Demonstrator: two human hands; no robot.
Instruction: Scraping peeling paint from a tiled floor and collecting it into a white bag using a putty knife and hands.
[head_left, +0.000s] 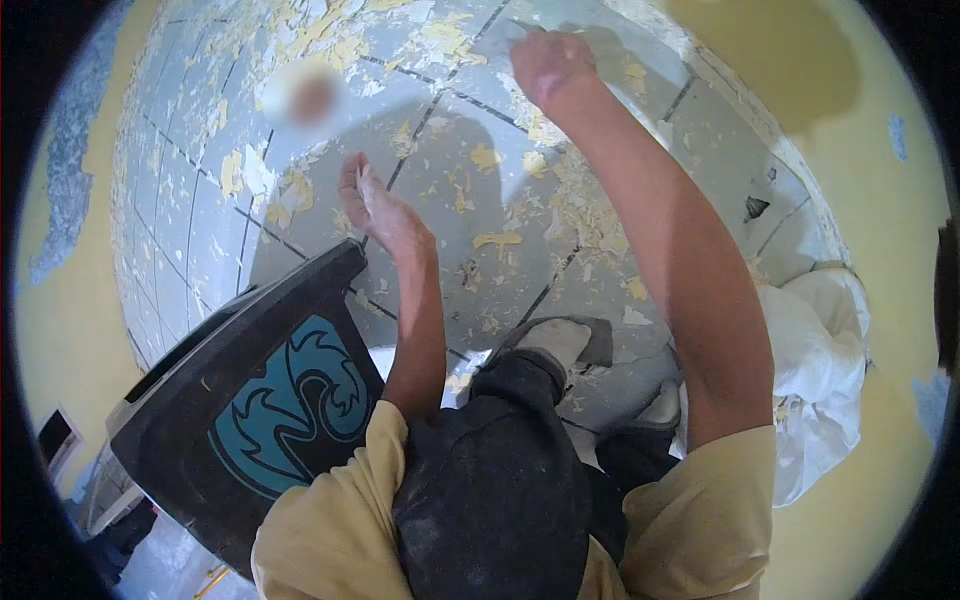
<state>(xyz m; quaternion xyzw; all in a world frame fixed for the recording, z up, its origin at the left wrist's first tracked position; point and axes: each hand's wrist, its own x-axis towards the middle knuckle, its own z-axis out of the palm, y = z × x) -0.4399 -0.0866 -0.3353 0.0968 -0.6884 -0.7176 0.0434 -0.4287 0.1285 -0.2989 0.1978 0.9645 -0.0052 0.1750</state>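
Observation:
My left hand is raised over the tiled floor, palm turned inward, fingers fairly straight and nothing in them. Farther forward, my right hand is closed in a fist, with what looks like a thin, flat grey scraper jutting out on its left; its outline blends into the floor. Yellow and white paint flakes lie scattered over the tiles, thickest at the top left and beneath my right forearm. A pale round patch left of my hands is blurred.
A large black box-like object with a teal flame design stands close on my left. At right, a white woven sack rests against the yellow wall. A small dark fragment lies near that wall. My feet are just in front of me.

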